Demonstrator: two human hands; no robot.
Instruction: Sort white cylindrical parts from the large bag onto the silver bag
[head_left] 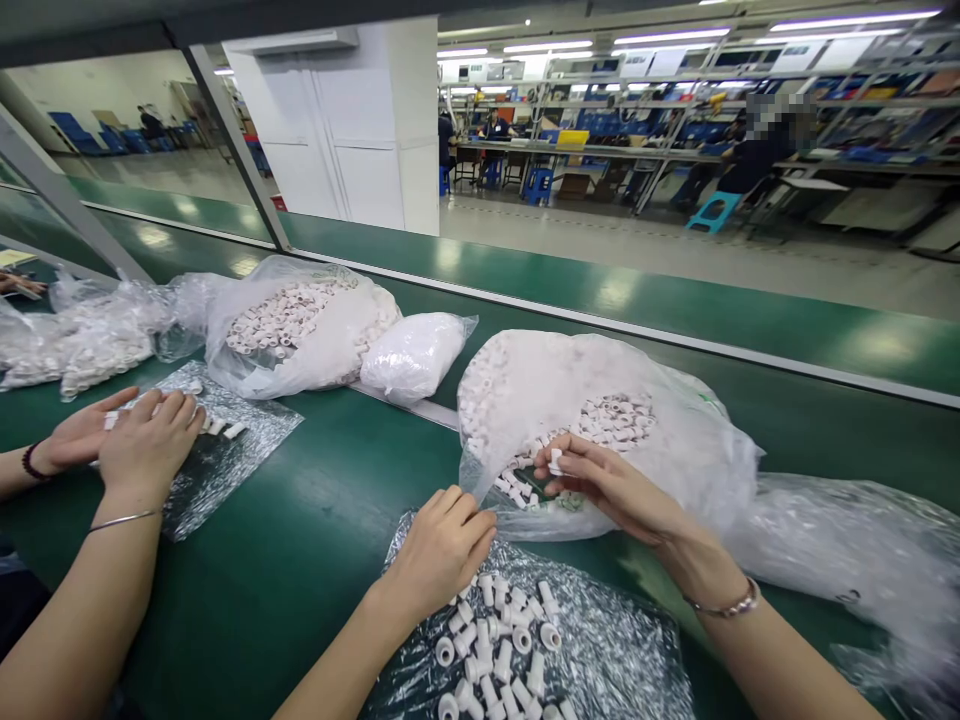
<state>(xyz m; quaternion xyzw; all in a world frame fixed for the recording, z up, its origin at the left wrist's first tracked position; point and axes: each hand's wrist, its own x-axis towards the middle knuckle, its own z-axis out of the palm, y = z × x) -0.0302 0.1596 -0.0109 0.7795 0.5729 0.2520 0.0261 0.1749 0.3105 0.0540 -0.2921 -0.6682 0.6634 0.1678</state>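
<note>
My left hand (448,540) is closed at the near edge of a large clear plastic bag (517,375), its fingers pinching the film by the bag's mouth. Between the thumb and fingers of my right hand (607,485) is a small white plastic fitting (555,461), held just over that mouth. Many similar white fittings (616,418) show inside the bag. Below my hands lies a clear plastic sheet (615,650), with several loose flanged white fittings (503,660) scattered on it, partly under my left wrist.
A co-worker's hands (154,440) are over another plastic sheet (262,425) at left. Behind stand a second filled bag (300,320) and a small white packet (416,355). Crumpled plastic (847,550) lies at right. A metal post (236,150) rises from the green table (330,480).
</note>
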